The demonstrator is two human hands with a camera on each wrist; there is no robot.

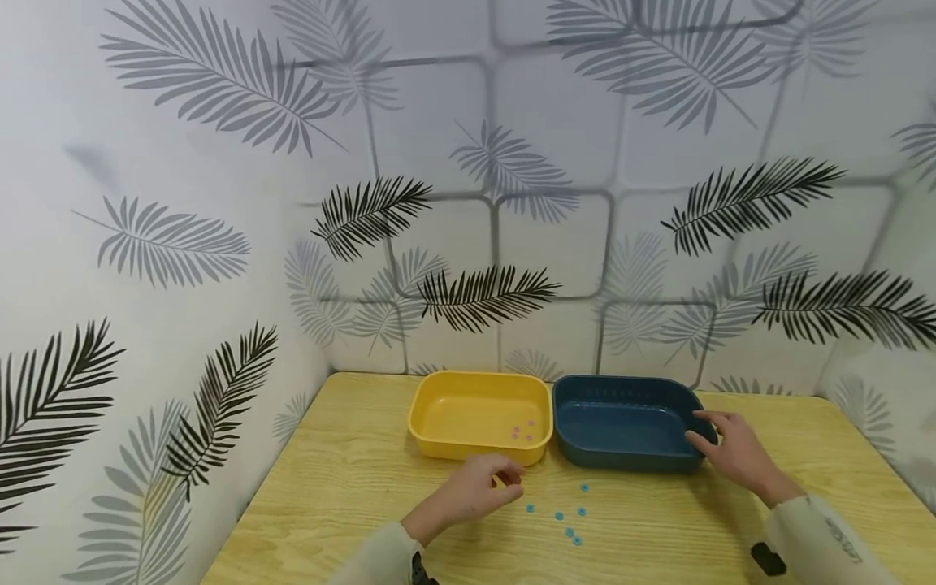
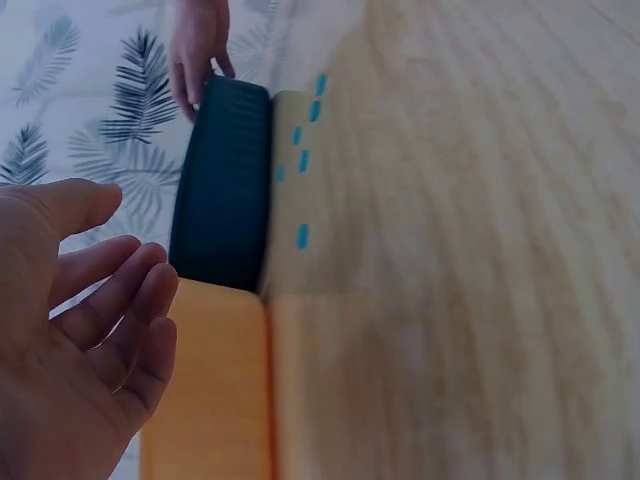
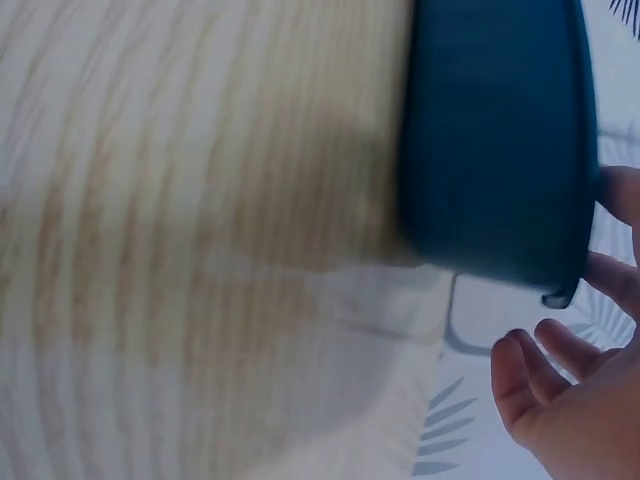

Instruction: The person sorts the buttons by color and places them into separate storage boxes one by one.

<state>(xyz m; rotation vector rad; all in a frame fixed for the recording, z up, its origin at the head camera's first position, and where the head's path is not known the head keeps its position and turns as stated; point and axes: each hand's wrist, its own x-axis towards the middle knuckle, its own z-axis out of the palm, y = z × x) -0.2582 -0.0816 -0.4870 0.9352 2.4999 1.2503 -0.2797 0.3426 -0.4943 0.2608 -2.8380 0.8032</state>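
My left hand point(image 1: 478, 489) loosely curled, holding nothing, near small round blue pieces point(image 1: 559, 516), right hand point(image 1: 742, 455) relaxed, touching dark-blue rectangular plastic tub point(image 1: 621, 459)

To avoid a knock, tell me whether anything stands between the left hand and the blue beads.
Nothing visible does: in the head view only the wood-grain tabletop lies between the left hand and the blue beads. The yellow tray and dark blue tray stand farther back.

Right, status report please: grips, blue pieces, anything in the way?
Left grip empty, before yellow tub. Right grip at right end of blue tub. Six blue pieces loose on table. Nothing covering them.
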